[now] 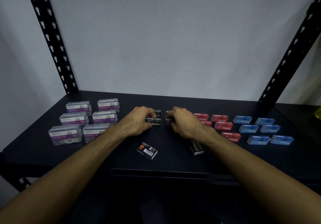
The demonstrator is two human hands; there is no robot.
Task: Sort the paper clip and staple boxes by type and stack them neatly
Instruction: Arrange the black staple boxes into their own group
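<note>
On the black shelf (173,161), black staple boxes sit in the middle. My left hand (139,121) grips one black staple box (155,122) in the left pair, and my right hand (182,121) grips another black staple box (168,121) in the right pair. More black boxes stand just behind them. Two loose black boxes lie nearer me: one showing a barcode (147,150), one on end under my right forearm (196,146). Clear paper clip boxes with purple labels (73,119) fill the left. Red staple boxes (223,125) and blue staple boxes (260,128) lie to the right.
Black perforated shelf uprights rise at the back left (50,37) and back right (291,50) against a pale wall. A yellow object (318,113) shows at the far right edge. The shelf's front edge (165,173) runs just below the loose boxes.
</note>
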